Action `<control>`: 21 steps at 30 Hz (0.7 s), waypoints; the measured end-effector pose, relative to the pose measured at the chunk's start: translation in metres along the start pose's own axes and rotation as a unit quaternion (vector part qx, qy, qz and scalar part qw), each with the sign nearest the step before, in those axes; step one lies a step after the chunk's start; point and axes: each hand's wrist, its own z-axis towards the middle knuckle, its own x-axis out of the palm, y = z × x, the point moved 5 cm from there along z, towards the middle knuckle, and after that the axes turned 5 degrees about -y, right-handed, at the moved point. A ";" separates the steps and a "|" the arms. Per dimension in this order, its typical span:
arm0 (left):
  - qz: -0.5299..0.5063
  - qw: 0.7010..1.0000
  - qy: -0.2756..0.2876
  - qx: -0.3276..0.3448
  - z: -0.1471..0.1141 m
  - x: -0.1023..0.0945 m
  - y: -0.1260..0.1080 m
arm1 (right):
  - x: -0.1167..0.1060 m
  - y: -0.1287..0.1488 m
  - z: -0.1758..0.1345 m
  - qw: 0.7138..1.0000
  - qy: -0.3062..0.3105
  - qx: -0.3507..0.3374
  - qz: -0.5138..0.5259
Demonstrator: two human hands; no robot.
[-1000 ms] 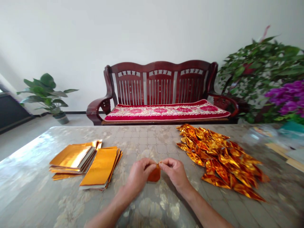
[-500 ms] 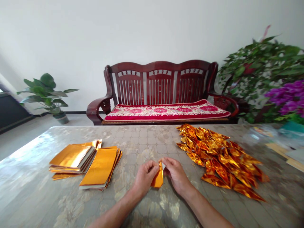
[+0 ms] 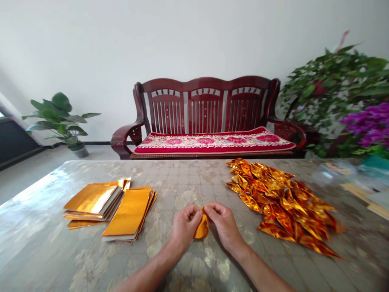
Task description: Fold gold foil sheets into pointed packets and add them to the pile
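Between my hands, over the middle of the table, is a sheet of gold foil paper (image 3: 201, 229), partly folded, its lower part bulging out round. My left hand (image 3: 186, 224) pinches its upper left side between thumb and fingers. At the top edge, the thumb and forefinger of my right hand (image 3: 224, 221) are closed on the same paper. My fingers hide the upper folds. To the left lie two stacks of flat gold foil paper, a nearer stack (image 3: 129, 213) and a farther stack (image 3: 88, 200). On the right is a heap of folded gold foil ingots (image 3: 279, 198) with pointed ends.
A clear patterned cover lies over the table (image 3: 170, 174). Plastic bags (image 3: 334, 170) and tan card pieces (image 3: 377, 209) are at the right edge. Beyond the table stand a dark red wooden bench (image 3: 205, 109), a potted plant (image 3: 59, 117) and leafy greenery with purple flowers (image 3: 369, 123).
The gold foil paper has gone from a flat, sharp-cornered fold to a rounder, bulging shape. My right fingers have closed in beside the left ones, and the pale underside no longer shows.
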 end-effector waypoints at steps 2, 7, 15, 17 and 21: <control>0.026 0.999 -0.016 0.013 -0.001 -0.002 -0.001 | -0.001 0.004 -0.001 0.997 -0.013 -0.046 -0.062; 0.069 0.994 -0.028 0.076 -0.004 -0.002 -0.008 | -0.002 0.008 -0.005 0.974 -0.039 -0.119 -0.189; -0.067 0.997 0.004 0.023 -0.001 0.002 0.001 | -0.017 0.014 0.003 0.969 -0.123 -0.125 -0.171; -0.077 0.995 0.005 0.056 -0.002 0.000 -0.002 | -0.024 0.013 0.007 0.975 -0.152 -0.103 -0.125; -0.060 0.994 -0.024 0.085 -0.004 -0.006 -0.005 | -0.030 0.010 0.009 0.978 -0.179 -0.090 -0.066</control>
